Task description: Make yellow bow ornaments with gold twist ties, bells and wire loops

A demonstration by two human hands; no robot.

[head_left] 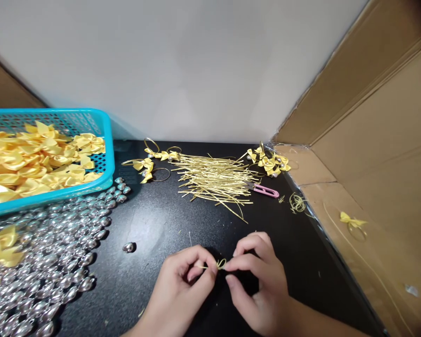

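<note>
My left hand [182, 285] and my right hand [257, 281] meet low over the black table [161, 224], both pinching one thin gold cord [220, 264] that forms a small loop or knot between the fingertips. A loose pile of gold cords [214, 180] lies further back at the middle. Pink snips [264, 189] rest at the pile's right edge. A lone silver bead [129, 246] sits left of my left hand.
A blue basket [107, 140] full of yellow ribbon bows stands at the left, above a spread of silver beads [49, 262]. Finished bows with loops [149, 166] and another cluster of finished bows [270, 161] lie at the back. A cardboard wall [382, 154] closes the right side.
</note>
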